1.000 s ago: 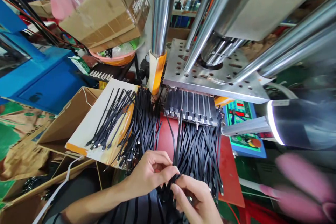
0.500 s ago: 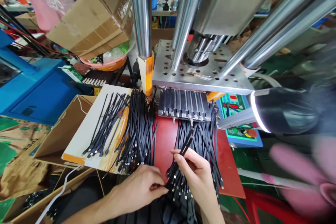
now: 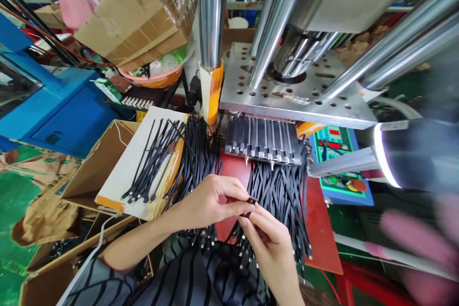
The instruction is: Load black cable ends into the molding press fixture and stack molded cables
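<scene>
My left hand (image 3: 211,203) pinches the end of a black flat cable (image 3: 251,200) between thumb and forefinger. Touching it, my right hand (image 3: 270,236) has its fingers closed on the same cable, most of which is hidden by the fingers. Beneath and behind my right hand lies a pile of black cables (image 3: 279,191) on the red board (image 3: 322,229). Another bundle (image 3: 201,153) lies left of the board, and more cables rest on a white sheet (image 3: 118,167). Beyond the hands sits a metal fixture (image 3: 263,138) with several slots, under the press plate (image 3: 304,95).
Steel columns (image 3: 212,14) rise around the press. A lamp (image 3: 405,153) and a blurred pink fan (image 3: 412,239) are at the right, near a control panel (image 3: 337,167). Open cardboard boxes (image 3: 96,162) and a blue machine (image 3: 64,114) stand at the left.
My left hand has moved up and right to meet my right hand at the cable end. The cable strip, earlier plainly visible above my right hand, is now mostly covered. The view has shifted slightly.
</scene>
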Tool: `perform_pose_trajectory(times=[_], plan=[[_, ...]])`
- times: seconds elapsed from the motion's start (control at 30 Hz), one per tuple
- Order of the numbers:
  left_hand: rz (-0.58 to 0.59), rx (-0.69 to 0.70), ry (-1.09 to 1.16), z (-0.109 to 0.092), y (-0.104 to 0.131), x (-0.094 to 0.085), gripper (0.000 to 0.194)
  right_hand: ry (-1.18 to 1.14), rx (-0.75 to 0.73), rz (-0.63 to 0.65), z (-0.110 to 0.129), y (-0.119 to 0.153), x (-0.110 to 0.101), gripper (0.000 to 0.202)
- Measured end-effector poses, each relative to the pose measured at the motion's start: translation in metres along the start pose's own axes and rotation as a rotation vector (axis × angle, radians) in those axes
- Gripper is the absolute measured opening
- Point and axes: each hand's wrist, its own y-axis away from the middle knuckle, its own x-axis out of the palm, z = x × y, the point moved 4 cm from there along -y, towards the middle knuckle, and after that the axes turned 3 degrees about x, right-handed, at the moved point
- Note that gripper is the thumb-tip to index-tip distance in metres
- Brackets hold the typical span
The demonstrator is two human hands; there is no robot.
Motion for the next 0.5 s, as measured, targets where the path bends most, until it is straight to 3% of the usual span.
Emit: perform_pose_trajectory(times=[0.1,0.2,0.33,0.4,0.5], plan=[[0.011,0.013,-0.009,-0.004,-0.001,0.000,0.025,0.025,-0.015,-0.039,0.002,-0.004,0.001,0.035],[-0.032,0.065,-0.094,-0.013,-0.012,-0.006,0.021,0.031,0.078,-0.025,-0.010,0.002,0.012,0.038],[-0.190,0.090,-0.217,-0.009,-0.047,-0.030,0.024,-0.007,0.231,0.220,-0.030,0.018,0.027,0.038],[-0.204,0.112,-0.318,0.006,-0.073,-0.042,0.025,0.024,0.233,0.320,-0.028,0.012,0.014,0.040],[-0.212,0.136,-0.535,0.038,-0.114,-0.054,0.031,0.162,0.138,0.222,-0.013,-0.033,-0.032,0.046]])
